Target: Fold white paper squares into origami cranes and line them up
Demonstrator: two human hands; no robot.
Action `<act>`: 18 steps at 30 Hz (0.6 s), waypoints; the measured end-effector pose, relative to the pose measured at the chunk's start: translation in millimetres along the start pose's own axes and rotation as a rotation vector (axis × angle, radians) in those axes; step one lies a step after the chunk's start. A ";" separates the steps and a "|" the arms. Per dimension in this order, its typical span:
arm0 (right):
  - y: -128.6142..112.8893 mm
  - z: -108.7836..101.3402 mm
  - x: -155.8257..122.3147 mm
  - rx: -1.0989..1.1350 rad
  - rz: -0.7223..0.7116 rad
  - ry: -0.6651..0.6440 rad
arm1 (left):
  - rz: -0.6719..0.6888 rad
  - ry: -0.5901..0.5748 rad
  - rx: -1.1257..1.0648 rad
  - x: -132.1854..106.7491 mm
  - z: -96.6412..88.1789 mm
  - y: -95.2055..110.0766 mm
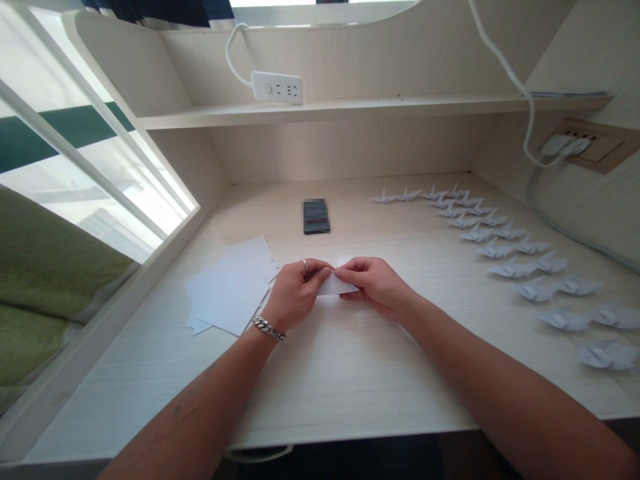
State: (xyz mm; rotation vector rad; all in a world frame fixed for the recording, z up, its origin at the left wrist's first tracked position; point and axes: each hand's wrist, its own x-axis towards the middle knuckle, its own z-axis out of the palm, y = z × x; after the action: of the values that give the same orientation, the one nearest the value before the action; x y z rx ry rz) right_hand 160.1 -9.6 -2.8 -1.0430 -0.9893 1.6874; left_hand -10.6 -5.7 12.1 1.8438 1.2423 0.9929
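My left hand [295, 293] and my right hand [377, 287] meet at the middle of the desk, both pinching a small folded piece of white paper [336, 284] that lies between them. The fingers of both hands are closed on its edges. A ring shows on my left hand and a chain bracelet on that wrist. A loose stack of white paper sheets [227, 287] lies just left of my left hand.
Several folded white paper cranes [510, 250] stand in rows along the right of the pale wooden desk [320, 380]. A dark phone [316, 216] lies behind my hands. A power strip [277, 87] sits on the shelf; a wall socket [575, 145] with a cable is at right.
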 end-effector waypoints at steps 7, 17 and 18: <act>0.2 1.1 -0.8 0.005 0.035 0.005 | 0.002 0.015 0.006 -0.9 2.6 2.5; 1.6 4.6 -0.4 -0.164 -0.039 0.073 | -0.045 0.016 -0.047 -0.9 3.2 3.7; 1.7 3.9 -0.1 -0.185 -0.050 0.070 | -0.050 0.010 -0.053 -0.8 2.9 3.9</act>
State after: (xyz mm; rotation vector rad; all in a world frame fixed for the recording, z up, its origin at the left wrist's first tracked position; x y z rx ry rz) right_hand 156.0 -10.9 -3.1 -1.1793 -1.1326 1.5305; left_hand -6.6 -8.1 13.9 1.7612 1.2502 1.0002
